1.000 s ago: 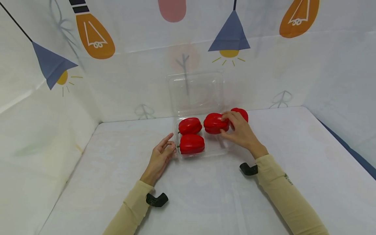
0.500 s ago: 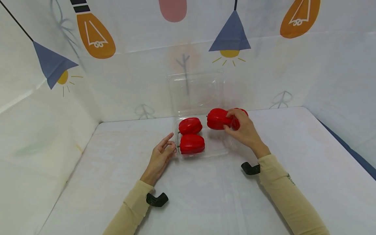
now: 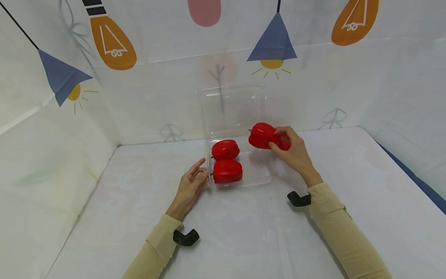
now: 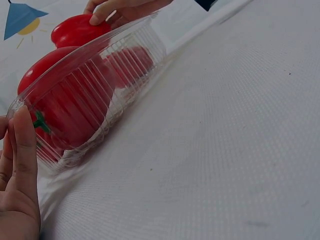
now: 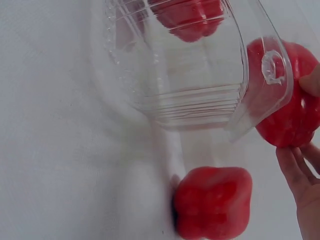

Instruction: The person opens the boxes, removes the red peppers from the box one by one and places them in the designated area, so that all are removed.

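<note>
My right hand (image 3: pixel 294 151) grips a red bell pepper (image 3: pixel 262 135) by its blunt end, its green stem pointing left, raised over the back right of a clear plastic clamshell container (image 3: pixel 256 176). In the right wrist view the held pepper (image 5: pixel 295 97) shows partly through the container's flange. Two more red bell peppers, a rear one (image 3: pixel 225 149) and a front one (image 3: pixel 227 171), lie in the container's left half. My left hand (image 3: pixel 188 190) pinches the container's rim at its left side, thumb and fingertips at the edge in the left wrist view.
Another red bell pepper (image 5: pixel 212 202) lies on the white table beside the container, mostly hidden behind my right hand in the head view. The container's clear lid (image 3: pixel 233 108) stands raised against the printed backdrop (image 3: pixel 156 89).
My right hand has lifted the bell pepper from the container's right half, moving it up, back and slightly right. My left hand stays at the rim.
</note>
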The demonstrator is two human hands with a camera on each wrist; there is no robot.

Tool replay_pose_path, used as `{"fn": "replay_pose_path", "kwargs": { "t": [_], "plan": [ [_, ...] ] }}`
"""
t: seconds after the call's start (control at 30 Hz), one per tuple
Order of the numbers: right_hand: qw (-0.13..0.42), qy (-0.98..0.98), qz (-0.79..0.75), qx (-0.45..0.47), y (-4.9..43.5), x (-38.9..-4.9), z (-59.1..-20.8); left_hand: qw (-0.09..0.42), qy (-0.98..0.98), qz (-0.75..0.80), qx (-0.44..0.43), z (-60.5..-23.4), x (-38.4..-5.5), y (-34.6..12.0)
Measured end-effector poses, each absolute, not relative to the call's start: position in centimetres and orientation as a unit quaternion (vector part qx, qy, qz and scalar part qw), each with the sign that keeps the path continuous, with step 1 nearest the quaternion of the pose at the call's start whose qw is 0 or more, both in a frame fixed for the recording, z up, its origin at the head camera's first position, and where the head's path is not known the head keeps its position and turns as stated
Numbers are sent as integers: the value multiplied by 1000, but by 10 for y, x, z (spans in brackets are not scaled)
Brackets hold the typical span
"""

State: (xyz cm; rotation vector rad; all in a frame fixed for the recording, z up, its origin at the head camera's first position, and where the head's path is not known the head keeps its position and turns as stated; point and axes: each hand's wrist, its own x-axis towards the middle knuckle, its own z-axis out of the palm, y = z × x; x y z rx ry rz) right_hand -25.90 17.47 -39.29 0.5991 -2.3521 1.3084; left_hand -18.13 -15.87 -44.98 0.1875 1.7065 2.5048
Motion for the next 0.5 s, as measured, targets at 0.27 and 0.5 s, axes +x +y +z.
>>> {"fn": "replay_pose_path", "kwargs": {
  "t": [0.27, 0.5],
  "plan": [
    [176, -836, 488, 180, 178, -259, -392, 53, 564, 822, 56, -449, -181, -159],
    [182, -844, 480, 156, 181, -260, -390, 55, 568, 820, 57, -449, -181, -159]
  ]
}}
